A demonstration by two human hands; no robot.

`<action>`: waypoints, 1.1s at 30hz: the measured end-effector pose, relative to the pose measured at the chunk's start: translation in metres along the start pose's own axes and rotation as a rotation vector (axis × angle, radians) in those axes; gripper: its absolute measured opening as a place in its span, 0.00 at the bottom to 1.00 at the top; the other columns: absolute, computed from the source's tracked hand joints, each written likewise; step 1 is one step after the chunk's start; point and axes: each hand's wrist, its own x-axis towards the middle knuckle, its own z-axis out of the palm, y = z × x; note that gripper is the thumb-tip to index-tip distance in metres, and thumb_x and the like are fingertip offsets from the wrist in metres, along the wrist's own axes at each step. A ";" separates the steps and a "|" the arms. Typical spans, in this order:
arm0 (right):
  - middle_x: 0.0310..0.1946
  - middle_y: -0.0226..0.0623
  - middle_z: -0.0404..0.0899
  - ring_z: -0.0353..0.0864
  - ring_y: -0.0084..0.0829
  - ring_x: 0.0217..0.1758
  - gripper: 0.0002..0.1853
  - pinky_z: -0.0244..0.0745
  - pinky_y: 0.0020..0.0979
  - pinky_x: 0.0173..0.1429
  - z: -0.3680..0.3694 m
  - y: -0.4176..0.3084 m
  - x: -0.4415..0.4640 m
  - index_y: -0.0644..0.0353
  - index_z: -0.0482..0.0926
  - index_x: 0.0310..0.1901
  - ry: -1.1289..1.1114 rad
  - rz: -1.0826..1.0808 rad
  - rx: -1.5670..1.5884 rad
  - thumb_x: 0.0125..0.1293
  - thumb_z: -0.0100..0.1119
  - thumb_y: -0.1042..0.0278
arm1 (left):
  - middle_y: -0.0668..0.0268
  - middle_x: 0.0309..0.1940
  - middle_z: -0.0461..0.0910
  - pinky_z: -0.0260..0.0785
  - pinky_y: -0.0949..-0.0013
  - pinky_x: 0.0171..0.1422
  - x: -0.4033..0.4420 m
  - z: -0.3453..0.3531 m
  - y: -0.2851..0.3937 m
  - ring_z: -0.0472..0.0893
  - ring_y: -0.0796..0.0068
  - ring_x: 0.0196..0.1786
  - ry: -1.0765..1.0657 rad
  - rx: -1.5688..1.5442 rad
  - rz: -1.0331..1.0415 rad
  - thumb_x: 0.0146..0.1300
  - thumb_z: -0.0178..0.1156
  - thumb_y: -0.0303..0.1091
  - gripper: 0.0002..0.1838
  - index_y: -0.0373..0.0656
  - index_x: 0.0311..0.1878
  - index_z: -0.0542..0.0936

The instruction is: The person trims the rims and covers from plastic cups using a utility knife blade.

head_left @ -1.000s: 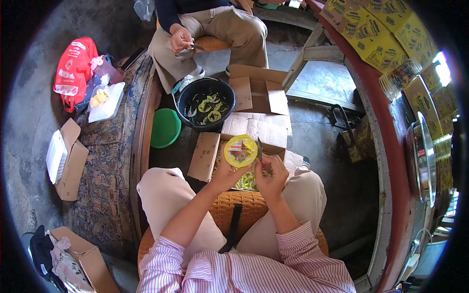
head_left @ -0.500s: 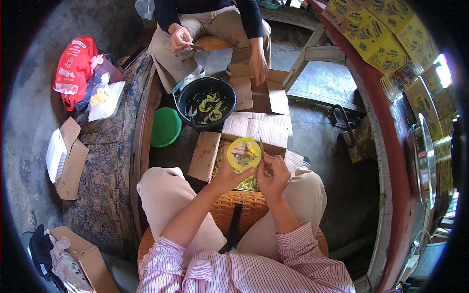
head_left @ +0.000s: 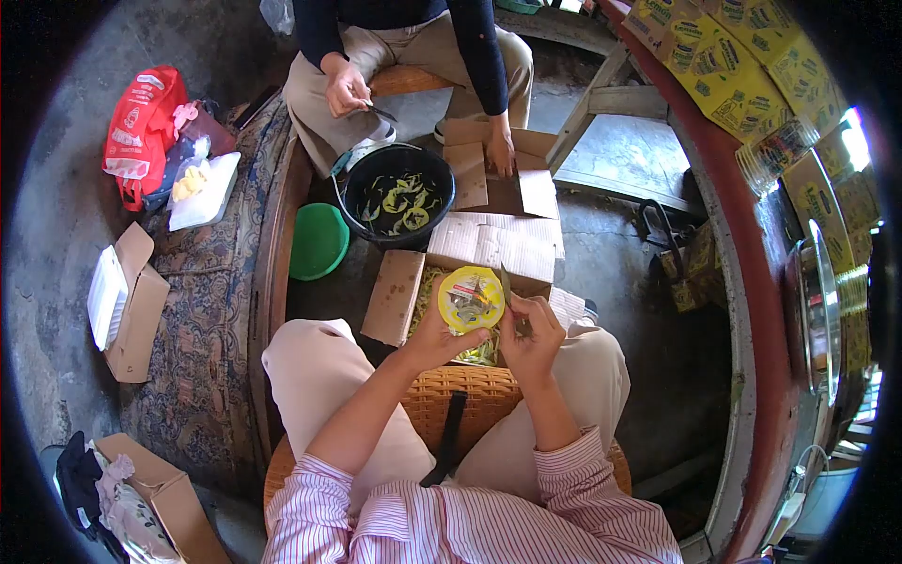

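My left hand (head_left: 436, 336) is closed around a drink cup (head_left: 472, 301) with a yellow rim and a printed clear middle, its round face turned up to me. Pinched in my right hand (head_left: 532, 340) is a small knife (head_left: 505, 281); its blade points away from me and lies against the cup's right rim. Most of the knife's handle is hidden by my fingers. Below both hands an open cardboard box (head_left: 393, 299) holds yellow-green strips (head_left: 485, 353), partly covered by the cup and my hands.
A dark bucket (head_left: 350, 214) holds yellow cut pieces. Beside it stands a green basin (head_left: 318, 242). Opposite, a co-worker's hand holds a knife (head_left: 381, 113); their other hand reaches into a second cardboard box (head_left: 464, 174). A wooden frame (head_left: 628, 101) stands right.
The cup and my hands have shifted very slightly, with the knife still at the rim. The co-worker's empty hand has moved lower into the second box, and their knife hand has shifted a little.
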 end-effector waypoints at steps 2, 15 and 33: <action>0.22 0.39 0.75 0.75 0.28 0.23 0.10 0.70 0.23 0.28 0.000 0.000 0.000 0.67 0.76 0.32 0.010 0.004 0.004 0.46 0.58 0.87 | 0.60 0.54 0.63 0.59 0.67 0.62 -0.001 0.000 -0.007 0.65 0.72 0.58 0.011 0.012 0.009 0.51 0.65 0.27 0.39 0.40 0.61 0.51; 0.21 0.40 0.74 0.73 0.29 0.22 0.10 0.68 0.25 0.26 -0.002 0.002 0.000 0.67 0.76 0.32 -0.030 -0.055 -0.072 0.46 0.58 0.87 | 0.60 0.53 0.65 0.60 0.67 0.62 -0.002 -0.007 0.002 0.67 0.73 0.57 0.019 0.040 -0.049 0.49 0.65 0.26 0.38 0.41 0.61 0.54; 0.21 0.40 0.74 0.75 0.29 0.23 0.09 0.69 0.25 0.28 -0.004 -0.001 0.000 0.67 0.77 0.32 -0.036 0.024 -0.006 0.46 0.57 0.87 | 0.60 0.55 0.65 0.59 0.67 0.62 -0.002 -0.010 0.002 0.66 0.72 0.58 -0.079 0.119 -0.039 0.45 0.66 0.25 0.43 0.40 0.62 0.52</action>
